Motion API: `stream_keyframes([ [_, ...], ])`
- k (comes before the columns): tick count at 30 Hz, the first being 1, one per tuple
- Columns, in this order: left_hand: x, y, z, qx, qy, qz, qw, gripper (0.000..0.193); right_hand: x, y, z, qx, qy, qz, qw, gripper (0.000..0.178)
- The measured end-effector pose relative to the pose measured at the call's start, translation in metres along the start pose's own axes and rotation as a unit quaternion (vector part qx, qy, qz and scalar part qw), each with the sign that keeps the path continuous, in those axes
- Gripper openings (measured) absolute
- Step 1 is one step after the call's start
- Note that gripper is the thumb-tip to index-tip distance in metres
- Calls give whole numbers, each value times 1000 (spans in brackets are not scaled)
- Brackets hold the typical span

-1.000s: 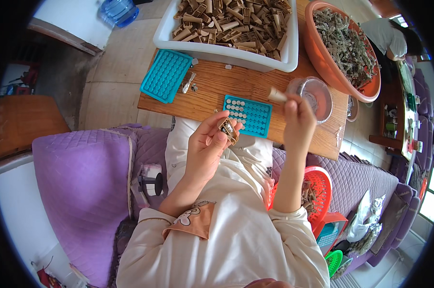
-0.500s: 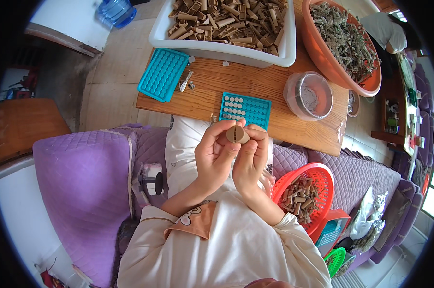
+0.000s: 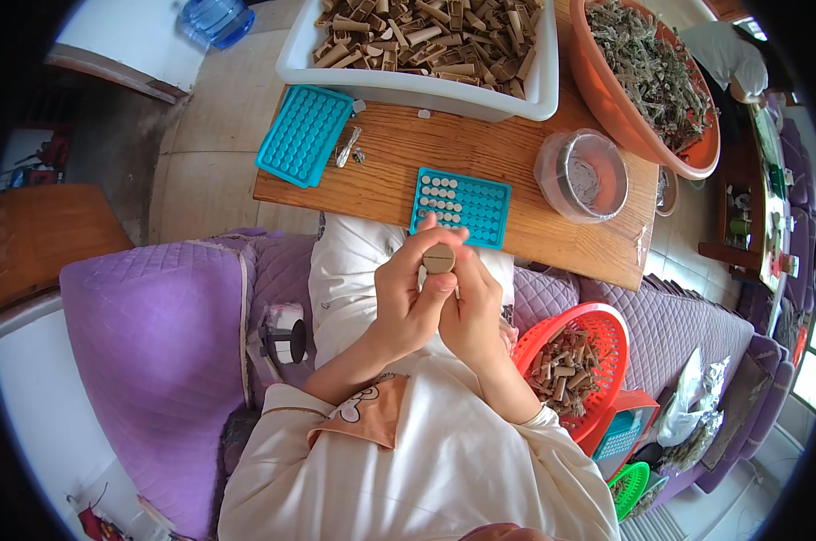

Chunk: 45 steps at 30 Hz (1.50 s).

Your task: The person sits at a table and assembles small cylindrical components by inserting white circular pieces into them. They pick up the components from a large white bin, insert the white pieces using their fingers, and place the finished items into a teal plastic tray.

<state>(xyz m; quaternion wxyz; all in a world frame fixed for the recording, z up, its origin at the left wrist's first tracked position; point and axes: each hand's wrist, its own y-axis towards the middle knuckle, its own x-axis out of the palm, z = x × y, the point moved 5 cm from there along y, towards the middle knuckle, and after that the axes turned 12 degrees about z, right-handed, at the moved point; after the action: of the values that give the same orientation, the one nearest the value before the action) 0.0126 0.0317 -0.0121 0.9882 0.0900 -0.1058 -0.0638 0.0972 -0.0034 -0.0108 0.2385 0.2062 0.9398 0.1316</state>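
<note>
Cylinder [image 3: 439, 259], plain brown, sits where your two hands meet, over your lap and short of the near edge of the worktop [image 3: 507, 149]. Your grip is clamped on it from both sides: left hand [image 3: 403, 302] with its thumb just below the round end, right hand [image 3: 471, 314] with its fingers against the right flank. Neither hand is nearer; both touch it. That round end faces up toward your head, so the long axis seems to run away from you, foreshortened, the body mostly hidden by your fingers. A dark seam crosses the end from left to right. Beyond your fingertips lies the blue tray [image 3: 486, 203], partly filled with white discs [image 3: 442, 193]. Which hand bears more, you cannot tell.
</note>
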Motion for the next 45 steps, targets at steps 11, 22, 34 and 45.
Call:
stream_keyframes([
  [11,2,-5,-25,-76,-166,39,982,43,-5,9,14,17,10,-85,996,19],
  [22,-14,3,-33,-117,-126,31,985,34,-128,136,149,4,-438,-80,896,11],
  [34,-16,1,-39,-215,-131,3,968,42,-124,146,142,-19,-418,-143,897,11],
  [45,-6,-1,-32,-247,-142,-81,955,48,-151,138,155,215,-119,-66,967,15],
])
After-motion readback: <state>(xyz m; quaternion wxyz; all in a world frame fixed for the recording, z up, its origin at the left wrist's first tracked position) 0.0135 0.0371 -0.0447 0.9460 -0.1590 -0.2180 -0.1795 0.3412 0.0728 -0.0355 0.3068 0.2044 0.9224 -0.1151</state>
